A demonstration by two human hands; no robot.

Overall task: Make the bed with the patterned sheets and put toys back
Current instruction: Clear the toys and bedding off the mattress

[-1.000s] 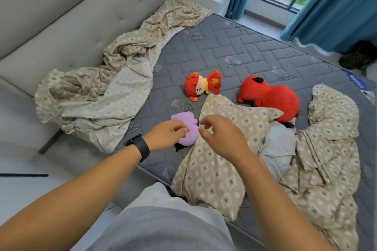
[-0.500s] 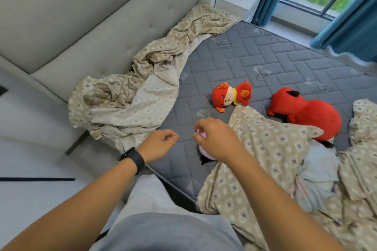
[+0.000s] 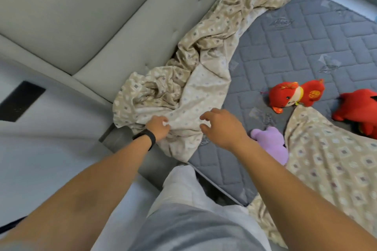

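Patterned sheet [image 3: 195, 87], corner under left hand [image 3: 158, 128]

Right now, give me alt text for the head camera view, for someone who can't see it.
A person's left hand grips a crumpled beige patterned sheet at the corner of a bare grey mattress, while the right hand reaches toward it, fingers loosely spread. A purple plush, a small red plush and a larger red plush lie nearby.

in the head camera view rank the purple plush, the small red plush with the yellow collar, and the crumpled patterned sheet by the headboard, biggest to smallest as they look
1. Crumpled patterned sheet, by far the largest.
2 and 3. Purple plush and small red plush: they look alike in size. The purple one is nearer the camera and partly hidden, so no ranking.
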